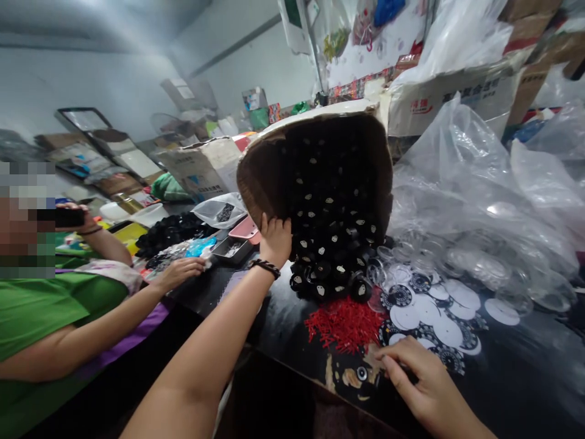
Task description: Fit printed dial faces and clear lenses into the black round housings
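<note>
I had my left hand (275, 239) stretched up at mid-frame, fingers clenched on the lower rim of the tipped cardboard box (267, 177), black parts (331, 268) spilling from it onto the table (525, 378). My right hand (423, 381), lower right, lay fingers curled on the printed discs (450, 329); whether it grasped one, I couldn't tell.

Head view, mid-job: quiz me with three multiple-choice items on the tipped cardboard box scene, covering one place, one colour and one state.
1. The left hand rests on:
A. the tipped brown cardboard box
B. a mirror
C. a phone
2. The heap of small plastic sticks is:
A. blue
B. red
C. white
3. The box is:
A. taped shut
B. flattened
C. on its side, round black parts spilling onto the dark table

A: fingers grip its rim. B: bright red pile. C: the opening faces the camera.
</note>
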Demonstrator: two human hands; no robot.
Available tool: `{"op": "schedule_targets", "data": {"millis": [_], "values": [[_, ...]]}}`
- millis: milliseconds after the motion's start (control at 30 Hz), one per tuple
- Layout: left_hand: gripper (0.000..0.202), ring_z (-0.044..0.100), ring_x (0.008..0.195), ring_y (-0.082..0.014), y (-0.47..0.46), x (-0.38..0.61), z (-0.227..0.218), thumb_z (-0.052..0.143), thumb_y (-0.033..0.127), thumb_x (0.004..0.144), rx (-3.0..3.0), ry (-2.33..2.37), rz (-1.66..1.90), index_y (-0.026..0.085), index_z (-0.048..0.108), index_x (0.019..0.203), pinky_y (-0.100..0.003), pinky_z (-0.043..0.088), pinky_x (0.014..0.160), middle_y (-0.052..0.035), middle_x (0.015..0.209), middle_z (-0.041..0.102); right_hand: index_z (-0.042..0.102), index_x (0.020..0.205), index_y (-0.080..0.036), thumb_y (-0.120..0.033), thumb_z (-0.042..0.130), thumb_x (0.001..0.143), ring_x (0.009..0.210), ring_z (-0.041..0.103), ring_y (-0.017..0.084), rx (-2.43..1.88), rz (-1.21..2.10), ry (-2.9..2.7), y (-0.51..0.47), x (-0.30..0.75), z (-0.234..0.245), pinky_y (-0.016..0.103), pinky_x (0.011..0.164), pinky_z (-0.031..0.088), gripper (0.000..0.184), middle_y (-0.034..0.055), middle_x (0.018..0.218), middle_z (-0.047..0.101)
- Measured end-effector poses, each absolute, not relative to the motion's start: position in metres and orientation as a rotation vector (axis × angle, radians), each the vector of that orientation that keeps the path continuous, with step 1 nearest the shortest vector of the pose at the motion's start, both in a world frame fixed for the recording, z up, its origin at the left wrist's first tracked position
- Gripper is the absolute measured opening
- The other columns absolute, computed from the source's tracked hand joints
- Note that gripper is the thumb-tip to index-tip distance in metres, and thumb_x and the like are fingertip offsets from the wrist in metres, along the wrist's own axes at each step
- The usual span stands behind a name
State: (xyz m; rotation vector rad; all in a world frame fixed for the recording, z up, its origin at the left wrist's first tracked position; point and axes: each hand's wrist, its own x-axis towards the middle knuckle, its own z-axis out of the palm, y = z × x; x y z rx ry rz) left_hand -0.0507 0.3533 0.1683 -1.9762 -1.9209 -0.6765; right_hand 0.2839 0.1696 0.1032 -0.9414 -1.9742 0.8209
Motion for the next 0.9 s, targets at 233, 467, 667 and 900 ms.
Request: {"op": "schedule_targets", "data": {"millis": [233, 467, 667, 900], "values": [[0.054, 0.046, 0.129, -0.0336, 0.317, -0.03, 0.183, 0.064, 0.026, 0.082, -2.03, -1.848, -1.007, 0.012, 0.048, 0.132, -0.056, 0.032, 0.112, -0.0178, 0.129, 0.053, 0.068, 0.09, -0.022, -0.028, 0.046, 0.094, 0.073, 0.061, 0.019, -0.95, 0.97, -1.944, 0.164, 0.285, 0.102, 0.033, 0.07, 0.046, 0.024, 0.0045, 0.08, 0.068], [0.062, 0.06, 0.115, -0.0251, 0.181, 0.066, 0.135, 0.056, 0.033, 0.087, -2.446, -1.766, -1.493, 0.025, 0.031, 0.142, -0.041, 0.053, 0.095, -0.012, 0.125, 0.054, 0.061, 0.108, -0.018, -0.053, 0.051, 0.089, 0.062, 0.056, 0.015, -0.992, 1.674, -1.396, 0.175, 0.284, 0.12, 0.029, 0.063, 0.046, 0.041, -0.0012, 0.068, 0.059], [0.056, 0.052, 0.123, -0.0273, 0.118, 0.12, 0.098, 0.068, 0.023, 0.081, -2.338, -2.063, -1.751, 0.029, 0.048, 0.133, -0.048, 0.044, 0.105, -0.0089, 0.128, 0.052, 0.057, 0.089, -0.019, -0.048, 0.066, 0.082, 0.064, 0.051, 0.012, -1.104, 1.715, -1.355, 0.169, 0.293, 0.131, 0.024, 0.06, 0.041, 0.031, -0.0018, 0.074, 0.058], [0.032, 0.061, 0.113, -0.0276, 0.112, 0.137, 0.097, 0.071, 0.04, 0.078, -2.297, -3.063, -2.066, 0.03, 0.069, 0.109, -0.037, 0.049, 0.099, -0.0058, 0.114, 0.068, 0.064, 0.086, -0.02, -0.034, 0.066, 0.085, 0.058, 0.047, 0.01, -1.292, 1.457, -1.8, 0.158, 0.318, 0.142, 0.021, 0.052, 0.034, 0.013, -0.0056, 0.066, 0.055]]}}
